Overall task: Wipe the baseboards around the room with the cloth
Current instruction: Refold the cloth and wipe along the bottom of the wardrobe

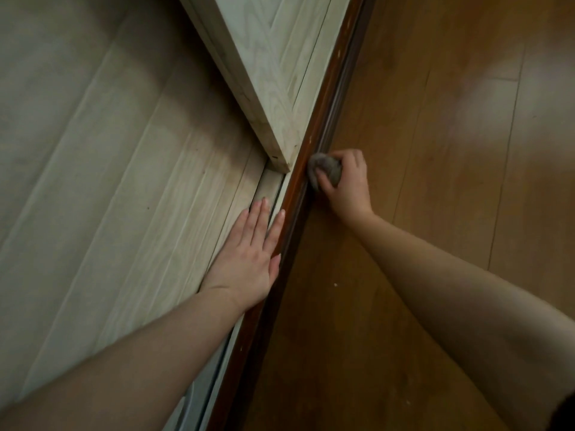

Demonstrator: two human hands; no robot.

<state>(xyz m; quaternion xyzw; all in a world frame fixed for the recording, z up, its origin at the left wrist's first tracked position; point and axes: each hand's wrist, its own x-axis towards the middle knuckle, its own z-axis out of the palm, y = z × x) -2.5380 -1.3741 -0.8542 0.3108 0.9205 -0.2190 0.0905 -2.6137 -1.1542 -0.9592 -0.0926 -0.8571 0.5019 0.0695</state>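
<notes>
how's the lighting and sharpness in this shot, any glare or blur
Head view: dim overall, with a soft pale glare patch on the brown floor at upper right; a lit band crosses the pale wood panel; straight edges bow from the wide lens; the right hand gripping the grey cloth looks slightly soft, and the left hand lies flat, fairly sharp.

Right hand [345, 181] pressing balled cloth [325, 171] against baseboard [298, 194], left hand [249, 259] flat

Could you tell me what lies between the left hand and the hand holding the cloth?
In the head view, only the dark brown baseboard runs between the left hand and the right hand gripping the cloth.
</notes>
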